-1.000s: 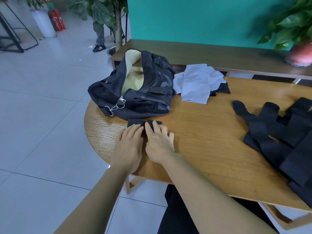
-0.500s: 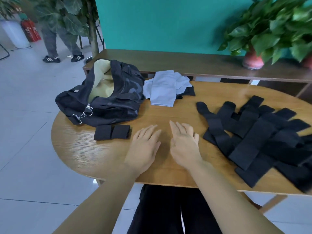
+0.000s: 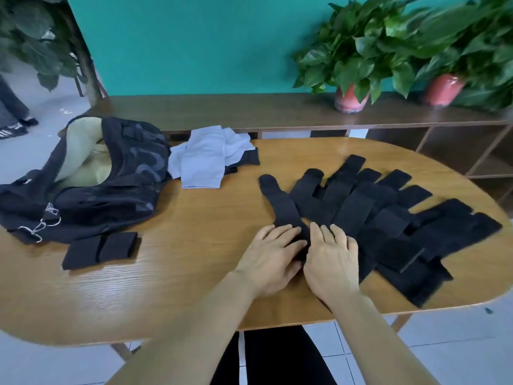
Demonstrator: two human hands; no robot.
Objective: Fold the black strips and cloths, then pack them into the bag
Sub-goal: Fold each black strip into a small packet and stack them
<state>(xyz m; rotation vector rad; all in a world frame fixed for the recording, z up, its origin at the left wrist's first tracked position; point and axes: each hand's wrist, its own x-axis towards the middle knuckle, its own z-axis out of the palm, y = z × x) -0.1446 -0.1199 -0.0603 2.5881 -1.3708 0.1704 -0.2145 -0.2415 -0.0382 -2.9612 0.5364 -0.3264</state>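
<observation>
Both hands (image 3: 299, 254) on black strip (image 3: 283, 209); no legible txt.

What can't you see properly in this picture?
All in the head view:
- Near end of the leftmost black strip: covered by the left hand and right hand.
- Lower strips of the black pile: overlapped, not countable.
- Inside the bag: hidden behind its front wall.
- Black cloth: mostly under the light blue cloths.

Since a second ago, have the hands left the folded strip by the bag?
Yes. Both hands moved right, away from the folded strip beside the bag, onto the black strip pile.
</observation>
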